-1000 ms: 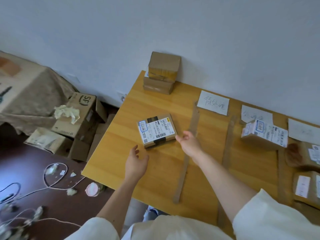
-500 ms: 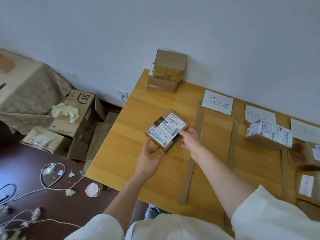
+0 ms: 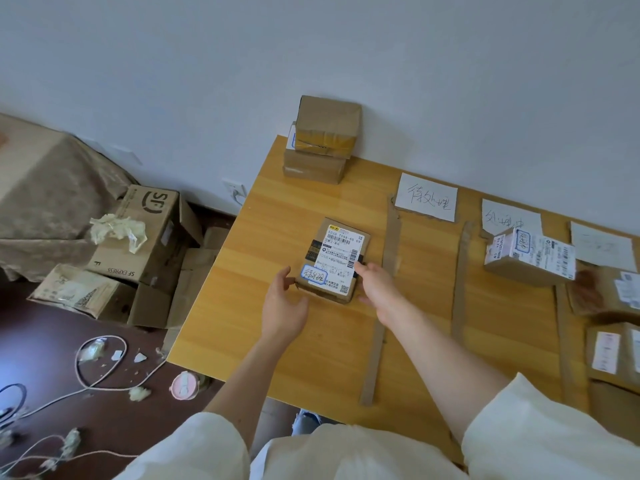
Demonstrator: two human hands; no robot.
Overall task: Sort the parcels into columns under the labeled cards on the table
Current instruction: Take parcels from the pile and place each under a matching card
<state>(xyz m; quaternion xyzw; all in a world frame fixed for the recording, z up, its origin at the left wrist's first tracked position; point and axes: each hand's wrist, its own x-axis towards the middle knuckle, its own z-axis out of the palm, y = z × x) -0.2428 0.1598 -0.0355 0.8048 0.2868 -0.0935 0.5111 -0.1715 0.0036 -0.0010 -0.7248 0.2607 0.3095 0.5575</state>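
2 hands frame 1 small parcel (image 3: 334,260) lying flat on the table (image 3: 263,327), label side up, with a blue-outlined handwritten sticker at its near left corner. Take that parcel as your landmark. Your left hand (image 3: 284,306) sits just beside its near left corner, fingers spread and loose, gripping nothing; whether a fingertip touches the cardboard cannot be told. Your right hand (image 3: 379,289) lies against its right edge, fingers extended along the side and touching it, not closed around it.

Just right of the parcel runs a cardboard strip (image 3: 382,292) laid toward you as a divider. Beyond that strip, farther back, lies a white card (image 3: 426,201) with handwritten characters. A second strip (image 3: 460,278) lies farther right, and past it a second card (image 3: 510,218) with a white-labelled box (image 3: 530,258) directly in front of it. More parcels (image 3: 613,327) sit at the far right edge of the view, partly cut off.

Behind the parcel, against the wall, 2 brown boxes (image 3: 323,143) stand stacked at the table's back corner.

Left of the parcel, down on the floor, an SF Express carton (image 3: 145,237) holds crumpled paper (image 3: 117,230), and white cables (image 3: 97,368) trail across the dark floor.
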